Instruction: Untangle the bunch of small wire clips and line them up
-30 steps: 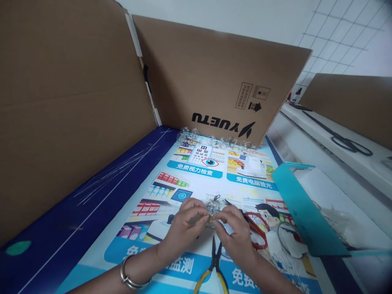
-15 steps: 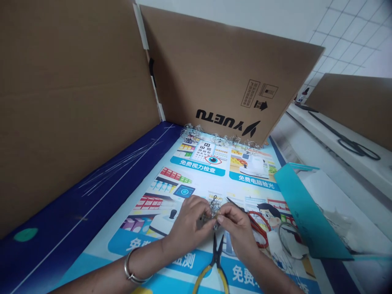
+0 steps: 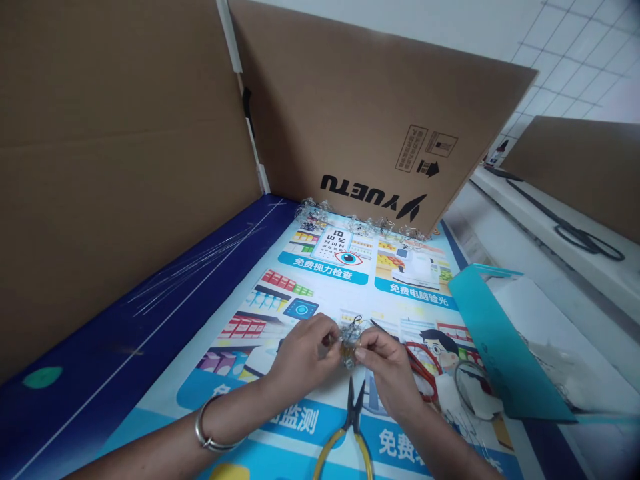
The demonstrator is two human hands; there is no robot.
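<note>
Between my two hands is a small clear beaded piece [image 3: 350,339] with a black loop at its top. My left hand [image 3: 311,350] pinches it from the left, with thumb and index finger closed at its edge. From the right, my right hand [image 3: 385,360] has its thumb and fingertips pressed together at the piece; any thread between them is too fine to make out. Just below lie pliers [image 3: 354,427] with yellow handles, their jaws parted and pointing at the piece. Red-handled scissors [image 3: 423,370] rest beyond my right hand, partly hidden by it.
Several similar beaded pieces [image 3: 365,227] line the foot of the cardboard panel [image 3: 380,120]. Clear strands [image 3: 195,267] lie on the blue strip at left. A wire coil [image 3: 473,387] and a teal folder [image 3: 505,347] are at right. Black scissors [image 3: 580,237] lie on the ledge.
My left hand has shifted slightly left, and more of the beaded piece shows between my hands. My right hand keeps its pinch close by. The pliers and scissors stay put.
</note>
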